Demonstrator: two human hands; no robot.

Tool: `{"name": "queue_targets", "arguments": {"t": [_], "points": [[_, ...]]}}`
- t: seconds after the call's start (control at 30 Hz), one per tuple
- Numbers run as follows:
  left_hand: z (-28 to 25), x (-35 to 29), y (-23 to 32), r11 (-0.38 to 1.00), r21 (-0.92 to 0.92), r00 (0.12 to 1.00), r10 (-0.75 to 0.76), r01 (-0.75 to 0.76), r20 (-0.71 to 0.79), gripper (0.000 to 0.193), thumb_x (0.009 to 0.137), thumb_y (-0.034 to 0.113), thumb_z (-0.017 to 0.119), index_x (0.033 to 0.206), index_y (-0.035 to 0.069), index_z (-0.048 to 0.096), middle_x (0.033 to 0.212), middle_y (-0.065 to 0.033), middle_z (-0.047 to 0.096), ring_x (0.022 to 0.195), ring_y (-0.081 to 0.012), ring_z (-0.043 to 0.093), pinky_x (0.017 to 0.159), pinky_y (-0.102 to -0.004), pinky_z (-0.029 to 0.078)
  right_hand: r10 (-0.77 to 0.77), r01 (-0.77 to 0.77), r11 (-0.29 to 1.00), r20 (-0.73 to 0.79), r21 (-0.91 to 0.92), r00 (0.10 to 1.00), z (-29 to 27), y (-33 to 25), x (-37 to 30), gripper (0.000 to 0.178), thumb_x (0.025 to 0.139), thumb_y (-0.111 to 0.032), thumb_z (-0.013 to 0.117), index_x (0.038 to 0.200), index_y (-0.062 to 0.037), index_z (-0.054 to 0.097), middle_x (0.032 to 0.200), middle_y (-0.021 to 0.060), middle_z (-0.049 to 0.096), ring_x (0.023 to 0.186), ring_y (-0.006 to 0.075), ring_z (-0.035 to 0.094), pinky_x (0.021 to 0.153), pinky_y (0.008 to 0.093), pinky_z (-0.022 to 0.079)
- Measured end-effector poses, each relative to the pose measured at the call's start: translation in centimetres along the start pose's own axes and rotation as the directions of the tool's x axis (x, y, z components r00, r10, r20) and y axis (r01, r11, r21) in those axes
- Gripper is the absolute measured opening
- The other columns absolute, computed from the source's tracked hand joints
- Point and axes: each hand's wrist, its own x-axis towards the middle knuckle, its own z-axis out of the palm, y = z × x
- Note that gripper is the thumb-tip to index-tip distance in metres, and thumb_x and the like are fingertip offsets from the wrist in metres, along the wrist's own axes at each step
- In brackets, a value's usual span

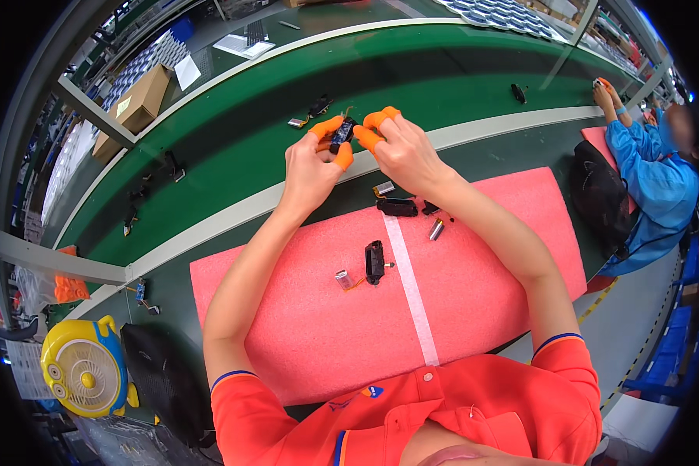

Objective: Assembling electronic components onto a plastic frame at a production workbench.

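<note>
My left hand [307, 172] pinches a small black electronic module [342, 135] above the near edge of the green conveyor belt [233, 147]. Orange finger cots cover the fingertips of both hands. At the module's right side is my right hand [412, 159], its fingers bent and closed against it. A thin wire rises from the top of the module. Below my hands, on the pink foam mat [474, 287], lies a black housing [374, 262] wired to a silver battery cell [344, 279]. Another black housing [397, 207] and a loose silver cell [436, 229] lie farther up the mat.
Similar wired parts [311, 113] rest along the belt. A yellow fan [89, 369] and a black mesh chair back [159, 380] are at the left. A person in blue [652, 171] works at the right beside a black bag [598, 186]. A cardboard box [136, 105] stands behind the belt.
</note>
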Motion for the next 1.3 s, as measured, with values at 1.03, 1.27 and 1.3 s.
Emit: {"name": "queue_targets", "arguments": {"t": [1.03,1.27,1.3], "points": [[-0.9,-0.7,0.4,0.998,-0.027,0.991,0.066,-0.063,0.120,0.044,0.078,-0.010,0.050,0.121,0.000,0.053,0.101,-0.0139,0.058,0.086,-0.0174,0.061,0.071,-0.0288,0.054,-0.177,0.181,0.970,-0.038,0.165,0.983,0.7,-0.4,-0.3,0.029,0.058,0.000,0.062,0.087,0.0034,0.062,0.092,0.0125,0.058,0.080,0.0275,0.058,0.068,0.0345,0.050],[-1.2,-0.9,0.5,0.984,-0.089,0.972,0.168,-0.156,0.161,0.043,0.078,-0.008,0.054,0.120,-0.001,0.053,0.102,-0.0111,0.057,0.086,-0.0127,0.059,0.071,-0.0254,0.053,-0.061,0.081,0.966,-0.089,0.246,0.994,0.8,-1.0,-0.1,0.030,0.058,0.008,0.063,0.087,0.0002,0.063,0.090,0.0127,0.058,0.079,0.0286,0.058,0.067,0.0349,0.050],[-1.2,-0.8,0.7,0.983,-0.132,0.972,0.147,-0.124,0.182,0.043,0.077,-0.007,0.056,0.120,-0.002,0.053,0.101,-0.0100,0.058,0.085,-0.0113,0.059,0.070,-0.0241,0.052,-0.017,0.040,0.960,-0.087,0.276,0.996,0.8,-1.0,-0.1,0.031,0.058,0.010,0.063,0.087,-0.0004,0.063,0.090,0.0127,0.058,0.079,0.0288,0.058,0.067,0.0344,0.050]]}}
